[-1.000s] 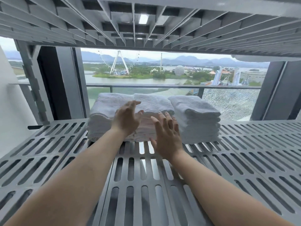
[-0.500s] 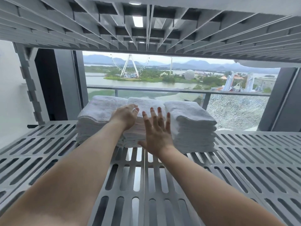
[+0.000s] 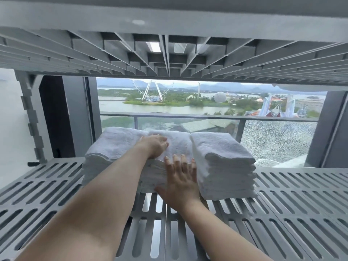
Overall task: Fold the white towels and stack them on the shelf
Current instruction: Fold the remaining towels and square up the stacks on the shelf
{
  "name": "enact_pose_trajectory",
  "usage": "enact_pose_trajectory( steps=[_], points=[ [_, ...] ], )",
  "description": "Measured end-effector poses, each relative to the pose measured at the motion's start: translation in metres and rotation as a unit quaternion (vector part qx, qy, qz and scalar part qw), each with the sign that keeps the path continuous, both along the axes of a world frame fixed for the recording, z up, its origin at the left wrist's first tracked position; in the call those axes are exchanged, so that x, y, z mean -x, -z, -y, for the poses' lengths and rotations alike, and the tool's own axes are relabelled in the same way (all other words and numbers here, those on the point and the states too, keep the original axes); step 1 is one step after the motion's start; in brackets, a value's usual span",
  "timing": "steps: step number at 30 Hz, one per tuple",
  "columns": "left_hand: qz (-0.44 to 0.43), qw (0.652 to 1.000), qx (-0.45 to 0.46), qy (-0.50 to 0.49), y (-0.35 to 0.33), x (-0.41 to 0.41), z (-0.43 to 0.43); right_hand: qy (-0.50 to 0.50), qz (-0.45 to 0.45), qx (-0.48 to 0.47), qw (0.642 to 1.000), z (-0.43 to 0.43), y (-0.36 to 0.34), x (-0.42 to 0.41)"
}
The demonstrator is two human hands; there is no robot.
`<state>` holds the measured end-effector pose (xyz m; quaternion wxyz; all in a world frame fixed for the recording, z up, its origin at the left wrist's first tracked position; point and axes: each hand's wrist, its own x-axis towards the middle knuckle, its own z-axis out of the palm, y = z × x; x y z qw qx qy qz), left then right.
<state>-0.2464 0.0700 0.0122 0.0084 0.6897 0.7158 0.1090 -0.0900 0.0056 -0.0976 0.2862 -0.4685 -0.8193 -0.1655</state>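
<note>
Three stacks of folded white towels stand side by side at the back of the grey slotted shelf (image 3: pixel 293 208): a left stack (image 3: pixel 111 147), a middle stack (image 3: pixel 178 144) and a right stack (image 3: pixel 224 162). My left hand (image 3: pixel 156 146) lies flat on top of the middle stack, fingers straight. My right hand (image 3: pixel 180 183) presses its open palm against the front face of the middle stack, fingers spread and pointing up. Neither hand holds anything.
A ribbed grey shelf (image 3: pixel 169 59) hangs close overhead. A notched grey upright (image 3: pixel 32 119) stands at the left. Behind the towels is a window with a balcony rail (image 3: pixel 207 116) and a cracked glass panel (image 3: pixel 276 142). Bare shelf extends left and right of the stacks.
The view has moved closer to the towels and dropped. My left hand slid up onto the middle stack's top; my right hand went from hovering to pressing the stack's front.
</note>
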Motion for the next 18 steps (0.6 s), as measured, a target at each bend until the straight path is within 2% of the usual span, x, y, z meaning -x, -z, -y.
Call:
enact_pose_trajectory(
  steps=[5, 18],
  points=[
    [-0.039, 0.998, 0.045, -0.013, 0.004, 0.002, -0.003, 0.005, -0.001, 0.006, 1.0, -0.007, 0.007, 0.003],
    [-0.027, 0.999, 0.032, 0.001, 0.015, 0.013, -0.009, 0.041, 0.019, 0.004, 0.999, -0.014, 0.013, 0.014]
  ],
)
